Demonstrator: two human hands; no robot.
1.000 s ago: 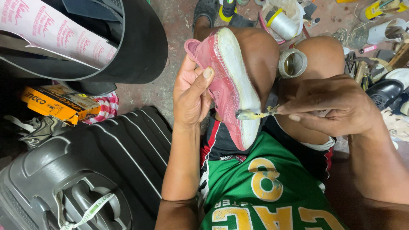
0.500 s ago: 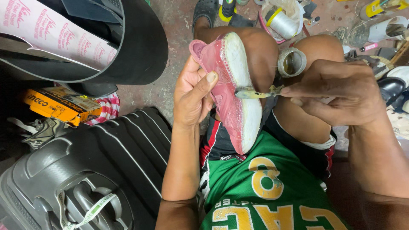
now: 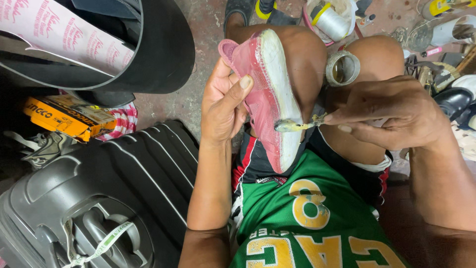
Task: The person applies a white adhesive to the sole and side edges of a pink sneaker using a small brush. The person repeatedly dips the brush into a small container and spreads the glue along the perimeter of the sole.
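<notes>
Pink shoe gripped by left hand, right hand pinching brush near tin

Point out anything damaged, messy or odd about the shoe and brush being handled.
The pink shoe in the left hand has a grimy, stained white sole. The small brush in the right hand is caked with yellowish glue and touches the seam where sole meets upper. An open tin sits precariously between the knees.

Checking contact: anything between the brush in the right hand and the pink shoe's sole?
Nothing visible. The right hand holds the brush with its tip already on the white sole edge of the pink shoe, which the left hand grips.
</notes>
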